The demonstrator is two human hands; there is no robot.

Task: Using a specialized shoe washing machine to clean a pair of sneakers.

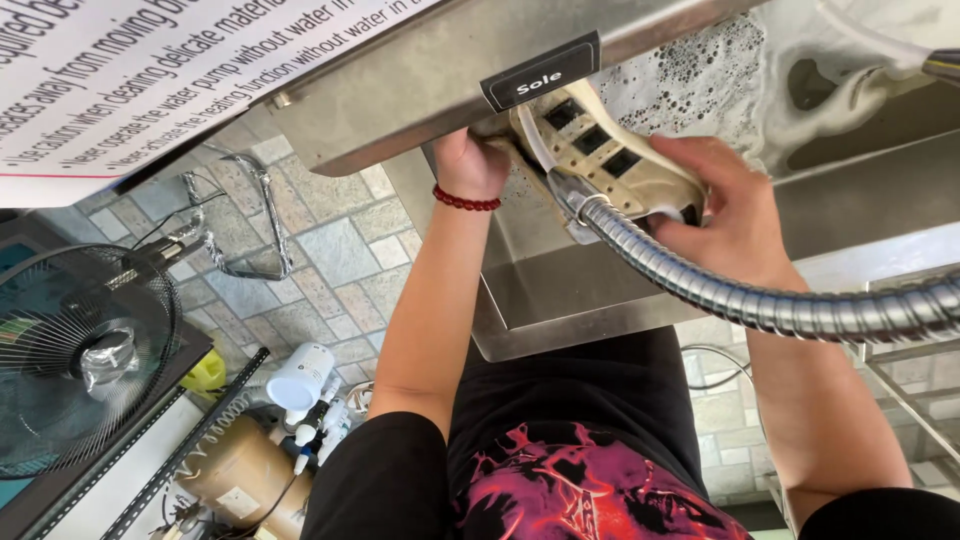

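the right hand (735, 215) has its fingers (690, 150) curled around the heel end of a cream shoe (605, 150), holding it sole-up at the near edge of a steel sink (560, 290). the left hand (470, 165) reaches to the toe end under the metal ledge; its fingers are hidden behind the shoe and ledge, so it cannot be told whether they are closed or spread. a ribbed metal hose (760, 305) runs from the right edge across the right wrist and ends at a nozzle just beside the sole. foam and bubbles (700, 70) cover the water in the far part of the sink, so washing seems under way; the sole still looks dull and brownish, so rinsing appears left to do. outward, a fan (80, 360) and a white bottle (300, 380) stand on the tiled floor to the left.
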